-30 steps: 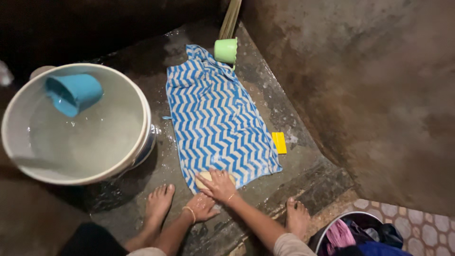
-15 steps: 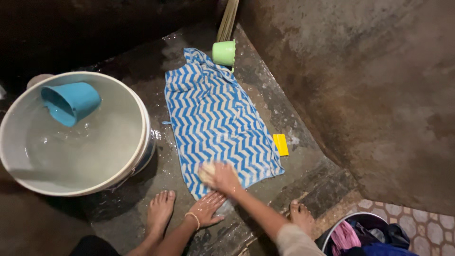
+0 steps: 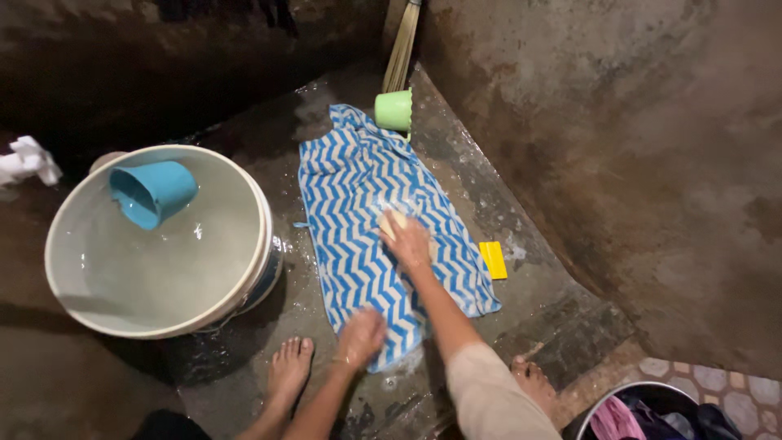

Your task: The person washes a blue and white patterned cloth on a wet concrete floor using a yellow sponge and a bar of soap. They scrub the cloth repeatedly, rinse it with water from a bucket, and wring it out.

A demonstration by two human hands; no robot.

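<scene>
A blue and white zigzag cloth [image 3: 358, 195] lies spread flat on the wet stone floor. My right hand [image 3: 407, 241] is stretched out over the middle of the cloth, closed on a pale bar of soap [image 3: 391, 222] pressed against the fabric. My left hand [image 3: 360, 336] rests flat on the near edge of the cloth, fingers down. My bare feet [image 3: 289, 371] stand just behind that edge.
A large white basin [image 3: 236, 285] of water with a blue mug [image 3: 153, 192] floating in it sits to the left. A green cup [image 3: 394, 109] and a broom stand at the far end. A yellow brush [image 3: 492, 259] lies right of the cloth. A laundry tub [image 3: 603, 401] is at bottom right.
My right hand has slid the soap from the near edge of the cloth up to its middle. My left hand stayed on the near edge.
</scene>
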